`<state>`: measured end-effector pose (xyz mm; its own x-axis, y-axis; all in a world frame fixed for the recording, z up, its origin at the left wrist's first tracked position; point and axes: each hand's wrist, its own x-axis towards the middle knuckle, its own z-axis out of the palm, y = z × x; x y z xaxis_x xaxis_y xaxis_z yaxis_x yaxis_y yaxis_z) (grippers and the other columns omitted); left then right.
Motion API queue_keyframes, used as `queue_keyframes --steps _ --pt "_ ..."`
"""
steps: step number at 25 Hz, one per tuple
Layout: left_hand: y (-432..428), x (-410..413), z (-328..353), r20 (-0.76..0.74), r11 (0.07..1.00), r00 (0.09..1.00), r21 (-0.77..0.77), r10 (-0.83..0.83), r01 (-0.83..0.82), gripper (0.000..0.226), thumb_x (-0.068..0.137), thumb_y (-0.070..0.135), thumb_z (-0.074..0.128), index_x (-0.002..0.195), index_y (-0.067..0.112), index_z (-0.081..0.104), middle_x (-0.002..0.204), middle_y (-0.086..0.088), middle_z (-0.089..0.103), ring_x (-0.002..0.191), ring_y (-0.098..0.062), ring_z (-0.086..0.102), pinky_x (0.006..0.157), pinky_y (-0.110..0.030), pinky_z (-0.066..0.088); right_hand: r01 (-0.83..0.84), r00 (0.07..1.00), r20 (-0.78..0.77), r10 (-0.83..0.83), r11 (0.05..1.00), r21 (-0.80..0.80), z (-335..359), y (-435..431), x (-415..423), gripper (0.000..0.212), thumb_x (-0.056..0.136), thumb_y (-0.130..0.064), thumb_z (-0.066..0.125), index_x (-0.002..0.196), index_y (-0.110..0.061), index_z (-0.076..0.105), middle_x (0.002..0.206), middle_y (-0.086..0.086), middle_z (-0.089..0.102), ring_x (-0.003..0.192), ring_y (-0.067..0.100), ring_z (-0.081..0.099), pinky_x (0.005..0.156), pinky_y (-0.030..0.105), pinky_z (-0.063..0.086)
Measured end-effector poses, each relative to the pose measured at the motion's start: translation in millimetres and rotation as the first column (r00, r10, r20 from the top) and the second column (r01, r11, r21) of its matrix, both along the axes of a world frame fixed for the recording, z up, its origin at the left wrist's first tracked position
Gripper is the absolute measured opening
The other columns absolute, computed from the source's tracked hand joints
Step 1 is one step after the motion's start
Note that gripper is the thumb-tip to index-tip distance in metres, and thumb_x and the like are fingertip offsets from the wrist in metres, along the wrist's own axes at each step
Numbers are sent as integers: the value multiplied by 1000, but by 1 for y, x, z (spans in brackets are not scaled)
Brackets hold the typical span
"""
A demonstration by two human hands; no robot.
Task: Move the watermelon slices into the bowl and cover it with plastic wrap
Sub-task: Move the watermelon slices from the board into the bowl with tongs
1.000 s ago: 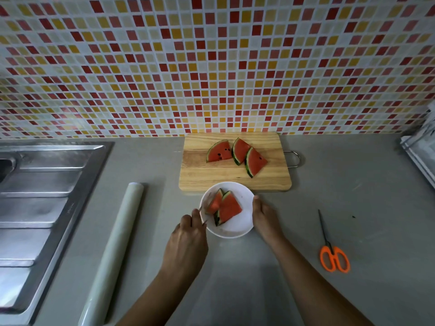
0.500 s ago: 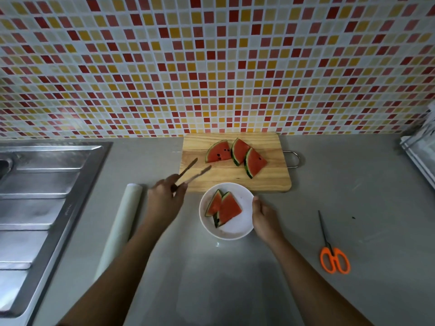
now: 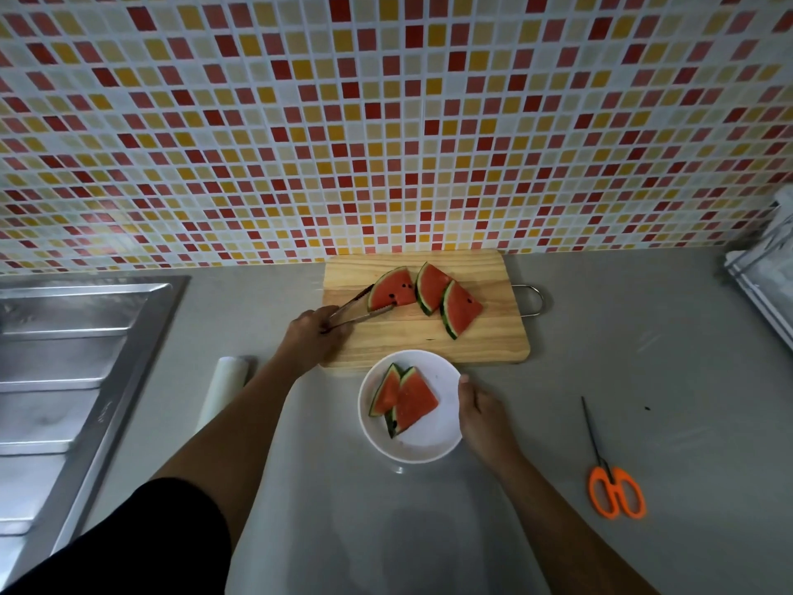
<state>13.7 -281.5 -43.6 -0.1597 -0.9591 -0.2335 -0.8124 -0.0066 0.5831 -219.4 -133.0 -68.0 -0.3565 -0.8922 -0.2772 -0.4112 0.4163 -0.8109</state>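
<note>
Three watermelon slices lie on the wooden cutting board. My left hand holds metal tongs, whose two tips straddle the leftmost slice. The other two slices overlap to its right. A white bowl sits just in front of the board with two slices inside. My right hand grips the bowl's right rim. The plastic wrap roll lies on the counter to the left, partly hidden behind my left forearm.
Orange-handled scissors lie on the grey counter to the right. A steel sink drainboard fills the left side. A tiled wall stands behind the board. Some object sits at the far right edge.
My left hand has carried the tongs from the bowl's left rim up and right onto the board, to the leftmost slice. The right hand and the bowl stay put.
</note>
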Motion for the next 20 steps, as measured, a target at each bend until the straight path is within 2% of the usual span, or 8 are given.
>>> queue_keyframes --steps 3,5,9,12,16,20 --pt "-7 -8 -5 23 1000 1000 -8 -21 21 49 90 42 55 133 21 49 115 -11 56 107 -28 53 85 -30 40 -10 1000 -8 10 1000 -15 -1 0 0 49 100 -34 31 68 -7 57 67 7 59 66 20 56 62 26 35" --pt "-9 -11 -8 38 999 999 -26 -18 19 51 89 45 55 133 20 49 114 -11 55 106 -28 53 85 -30 40 -3 1000 -5 3 1000 -17 -1 0 0 53 100 -34 31 69 -2 59 66 10 61 64 22 57 59 28 35" --pt "-6 -14 -12 88 993 996 -117 1 9 53 89 46 54 133 17 49 111 -14 57 102 -30 55 86 -35 45 3 1000 2 -3 1000 -8 -1 0 0 53 99 -36 31 68 -3 59 64 6 60 63 21 57 56 28 36" --pt "-3 -15 -14 59 985 998 -173 7 3 47 90 43 53 128 15 53 107 -16 60 97 -31 56 82 -33 44 0 1000 15 0 1000 0 -1 1 0 53 99 -36 31 68 -5 59 61 4 58 62 20 57 55 26 35" --pt "-2 -14 -14 18 985 1000 -171 16 -12 46 90 43 55 126 14 56 106 -16 62 93 -29 57 80 -32 45 5 1000 2 -5 1000 7 0 0 0 50 99 -36 31 62 -10 53 56 -1 53 58 17 53 50 25 34" --pt "-3 -13 -13 -5 992 999 -125 34 -35 47 89 45 55 127 16 56 107 -15 62 91 -24 55 79 -31 44 0 1000 12 0 1000 2 -1 0 -1 53 99 -35 32 71 -1 61 63 7 59 62 21 57 55 28 36"
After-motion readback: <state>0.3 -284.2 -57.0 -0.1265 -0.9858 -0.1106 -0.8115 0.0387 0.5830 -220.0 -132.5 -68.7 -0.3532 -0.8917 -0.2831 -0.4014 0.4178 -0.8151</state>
